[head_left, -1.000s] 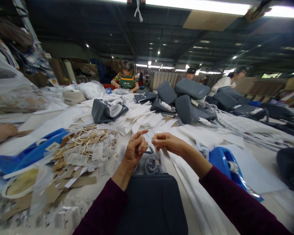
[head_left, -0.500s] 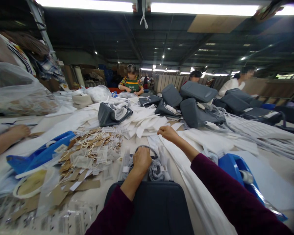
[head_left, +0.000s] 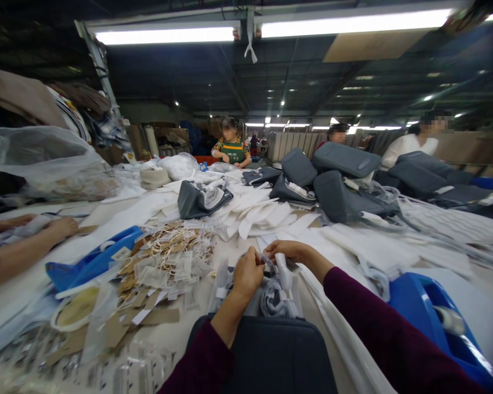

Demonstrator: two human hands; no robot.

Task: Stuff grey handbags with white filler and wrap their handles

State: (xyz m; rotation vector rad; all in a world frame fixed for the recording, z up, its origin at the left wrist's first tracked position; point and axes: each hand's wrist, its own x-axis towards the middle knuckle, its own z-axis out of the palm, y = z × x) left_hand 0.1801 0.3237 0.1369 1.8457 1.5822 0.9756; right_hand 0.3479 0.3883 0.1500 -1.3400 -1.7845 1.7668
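Observation:
My left hand [head_left: 247, 273] and my right hand [head_left: 286, 250] meet over a heap of small clear packets with grey straps [head_left: 271, 293], just beyond a dark grey case [head_left: 271, 355] lying before me. Both hands have their fingers pinched together on a small white-tagged piece [head_left: 268, 260] of the heap. What exactly is between the fingers is too small to name. A pile of brown and white hang tags with strings [head_left: 164, 257] lies left of my left hand.
Blue trays stand at the left [head_left: 94, 261] and right [head_left: 435, 323]. White cloth bags [head_left: 254, 208] and grey cases [head_left: 340, 191] cover the far table. Another person's arm [head_left: 28, 246] rests at the left edge. Three people work at the far side.
My hands had held a thin string up between them; they dropped and parted, the right reaching forward. Now both are together on the packet heap. The view has tilted up.

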